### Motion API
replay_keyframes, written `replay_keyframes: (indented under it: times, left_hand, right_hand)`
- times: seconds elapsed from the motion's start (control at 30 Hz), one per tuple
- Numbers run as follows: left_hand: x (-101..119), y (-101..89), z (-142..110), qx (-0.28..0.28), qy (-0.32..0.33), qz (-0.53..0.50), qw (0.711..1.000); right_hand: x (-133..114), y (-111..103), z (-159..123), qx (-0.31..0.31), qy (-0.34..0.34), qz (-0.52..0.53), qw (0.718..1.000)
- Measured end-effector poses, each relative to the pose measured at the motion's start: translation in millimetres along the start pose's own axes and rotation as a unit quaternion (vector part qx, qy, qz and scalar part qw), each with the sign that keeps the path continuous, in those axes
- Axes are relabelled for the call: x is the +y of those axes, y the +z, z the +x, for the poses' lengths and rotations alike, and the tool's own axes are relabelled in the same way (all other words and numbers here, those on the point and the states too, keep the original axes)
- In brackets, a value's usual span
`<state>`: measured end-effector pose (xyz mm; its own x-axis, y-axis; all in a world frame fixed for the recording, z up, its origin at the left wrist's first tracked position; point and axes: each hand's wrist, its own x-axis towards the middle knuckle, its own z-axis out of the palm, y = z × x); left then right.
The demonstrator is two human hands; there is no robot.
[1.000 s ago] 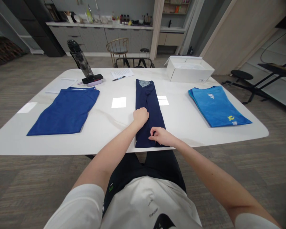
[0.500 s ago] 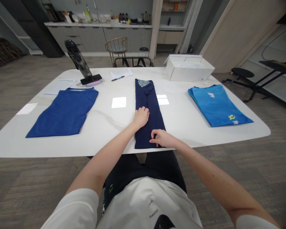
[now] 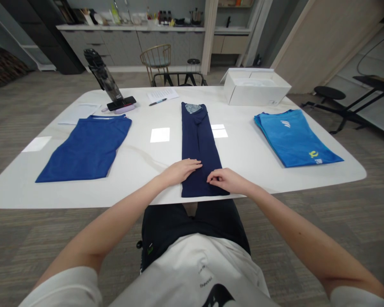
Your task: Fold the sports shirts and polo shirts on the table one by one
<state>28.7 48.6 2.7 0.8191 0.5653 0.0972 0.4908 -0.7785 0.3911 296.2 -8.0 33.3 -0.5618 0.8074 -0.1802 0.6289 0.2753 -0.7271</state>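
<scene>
A navy garment point(image 3: 192, 132), folded into a long narrow strip, lies lengthwise before me. At its far end a grey-blue patterned patch shows. My left hand point(image 3: 181, 170) lies flat across the strip's left edge near the close end, fingers stretched out toward the middle. On the right side, my right hand point(image 3: 225, 179) has its fingers bent and drawn together over the cloth; whether any fabric is pinched in them is hidden. To the left is a folded royal-blue garment point(image 3: 86, 149). A folded bright-blue shirt point(image 3: 297, 138) with white and yellow prints lies to the right.
The white table point(image 3: 153, 160) carries a handheld vacuum point(image 3: 107, 81) at the back left, paper sheets point(image 3: 164, 94) with a pen point(image 3: 158, 102), and a white box point(image 3: 256, 89) at the back right. A chair point(image 3: 156, 59) stands beyond.
My left hand has slid nearer to me and left, its fingers flattening out. My right hand has shifted slightly right and away from me, fingers still bent.
</scene>
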Motion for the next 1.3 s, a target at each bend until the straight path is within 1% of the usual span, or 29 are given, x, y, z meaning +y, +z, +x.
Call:
replay_keyframes:
  times: [0.07,0.13,0.2,0.27,0.37,0.47,0.53,0.63,0.73,0.8,0.83,0.9,1.0,1.07,1.1,1.13,1.17,1.2,1.23,1.27,1.3]
  left_hand:
    - [0,-5.5,-21,-0.002,0.025,-0.006,1.000]
    - [-1,-10.0,-42,-0.016,0.051,-0.010,0.999]
    - [0,-13.1,-58,-0.019,0.064,-0.018,0.998]
    - [2,-14.5,-66,-0.011,0.065,-0.029,0.997]
    - [4,-13.8,-66,-0.004,0.080,-0.041,0.996]
    - [3,-10.1,-62,0.003,0.104,-0.056,0.993]
    - [2,-7.4,-59,0.018,0.102,-0.076,0.992]
    - [6,-9.2,-54,0.042,0.058,-0.118,0.990]
    - [11,-22.6,-43,0.085,-0.011,-0.188,0.978]
    - [12,-36.8,-30,0.133,-0.055,-0.253,0.957]
    - [11,-44.6,-20,0.159,-0.077,-0.289,0.941]
    - [2,-59.9,4,0.222,-0.118,-0.364,0.897]
    - [-27,-77.1,50,0.316,-0.161,-0.458,0.815]
    - [-54,-81.6,82,0.355,-0.207,-0.506,0.759]
    - [-68,-81.1,96,0.365,-0.242,-0.526,0.729]
    - [-83,-78.8,109,0.355,-0.282,-0.547,0.704]
    - [-96,-75.0,119,0.331,-0.321,-0.562,0.686]
    - [-109,-69.9,127,0.302,-0.361,-0.565,0.678]
    - [-120,-64.2,133,0.277,-0.393,-0.557,0.677]
    - [-130,-58.3,137,0.260,-0.415,-0.541,0.684]
    - [-137,-52.8,140,0.254,-0.429,-0.516,0.696]
  right_hand:
    - [13,-13,-12,0.015,-0.042,-0.027,0.999]
    - [25,-25,-24,0.004,-0.065,-0.044,0.997]
    - [35,-33,-33,-0.012,-0.069,-0.055,0.996]
    - [42,-36,-37,-0.028,-0.062,-0.059,0.996]
    - [46,-33,-36,-0.041,-0.058,-0.061,0.996]
    - [46,-29,-33,-0.044,-0.078,-0.070,0.994]
    - [45,-28,-32,-0.045,-0.087,-0.065,0.993]
    - [39,-30,-29,-0.033,-0.086,-0.014,0.996]
    - [28,-38,-22,0.001,-0.068,0.069,0.995]
    - [19,-48,-11,0.040,-0.040,0.128,0.990]
    - [15,-55,-2,0.064,-0.027,0.158,0.985]
    - [10,-73,20,0.115,-0.016,0.213,0.970]
    - [13,-102,70,0.193,-0.020,0.263,0.945]
    - [26,-117,109,0.257,0.005,0.275,0.926]
    - [35,-121,128,0.285,0.037,0.276,0.917]
    - [45,-124,146,0.299,0.086,0.269,0.912]
    - [56,-125,161,0.298,0.136,0.247,0.912]
    - [66,-125,174,0.290,0.175,0.213,0.916]
    - [76,-123,183,0.280,0.206,0.174,0.921]
    - [84,-121,190,0.272,0.222,0.133,0.927]
    - [92,-118,194,0.266,0.226,0.099,0.932]
